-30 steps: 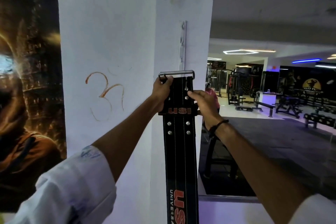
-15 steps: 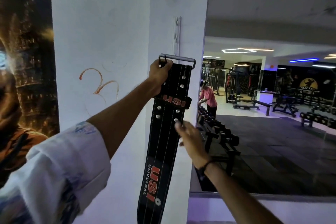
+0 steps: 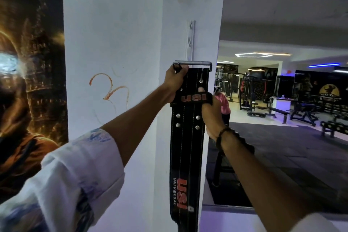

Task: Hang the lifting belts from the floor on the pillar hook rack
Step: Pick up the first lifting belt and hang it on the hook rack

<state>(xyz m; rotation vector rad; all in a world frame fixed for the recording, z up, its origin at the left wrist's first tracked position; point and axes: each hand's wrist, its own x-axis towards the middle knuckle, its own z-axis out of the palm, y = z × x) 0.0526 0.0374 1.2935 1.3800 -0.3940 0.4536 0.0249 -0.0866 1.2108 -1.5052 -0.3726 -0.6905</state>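
**Belt held up against the white pillar, just below the hook rack**

Poster first, far left of the white pillar (image 3: 116,34): a dark wall print with golden glow (image 3: 32,81), running right up to the pillar's left edge. On the pillar's left face, an orange hand-drawn curly mark (image 3: 111,90).

Across that face comes the left arm, its rolled white sleeve with blue pattern (image 3: 75,171) low in view, and the left hand (image 3: 174,84) is closed tight on the top left corner of the long black leather lifting belt (image 3: 185,147), fingers wrapped at the end of the grey metal roller buckle (image 3: 192,63). The belt hangs straight down along the pillar's right face, red "USI" lettering near the top and again lower down, silver rivets between.

Directly above the buckle, fixed upright on the pillar, sits the narrow white hook rack (image 3: 190,39). The buckle bar is level, just under the rack's lower end; whether it has caught a hook, I cannot tell.

Right of the belt, the right hand (image 3: 211,117) is curled around the belt's right edge below the loop, thumb pressed on the front; a dark bracelet (image 3: 223,135) circles the wrist.

Beyond the pillar's right edge, a gym floor with dark benches (image 3: 301,113) under a blue light strip.
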